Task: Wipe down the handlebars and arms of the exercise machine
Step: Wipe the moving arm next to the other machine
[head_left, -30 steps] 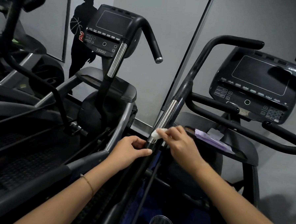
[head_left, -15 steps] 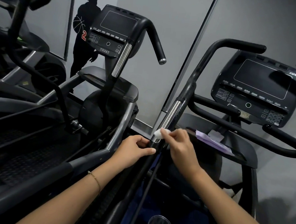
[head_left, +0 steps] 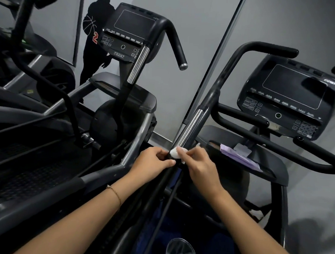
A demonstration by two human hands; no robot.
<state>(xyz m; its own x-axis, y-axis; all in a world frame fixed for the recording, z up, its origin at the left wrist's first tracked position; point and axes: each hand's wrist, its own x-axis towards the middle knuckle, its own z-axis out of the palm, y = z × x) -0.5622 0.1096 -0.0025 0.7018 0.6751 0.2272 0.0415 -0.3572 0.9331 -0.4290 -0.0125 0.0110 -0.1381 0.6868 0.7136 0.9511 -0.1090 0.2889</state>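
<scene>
Two hands meet low on the slanted arm (head_left: 213, 96) of the exercise machine. The left hand (head_left: 153, 162) is wrapped round the black bar just under the shiny part (head_left: 191, 126), with its thumb lying across the front, so it holds the arm steady. The right hand (head_left: 201, 167) pinches a small white wad (head_left: 175, 153) in its fingertips and presses it on the bottom end of the shiny part, right beside the left thumb.

I think the step in hand is wiping the arm, down at the low end of the metal. Above it the arm goes up black and bends into the top handlebar (head_left: 267, 47), well apart from the wad. The lower bars (head_left: 240, 119) by the screen (head_left: 288, 98) are far from the hands too. So a lot of the job seems left to do.

Next, the wad should probably slide up along the metal and round it, to reach the back side. That calls for a firm push, because the wad is small and could slip out of the fingertips. The left hand will have to stop the arm from swinging. A purple paper (head_left: 237, 155) lies on the tray (head_left: 273, 165) just to the right and need not be touched.
</scene>
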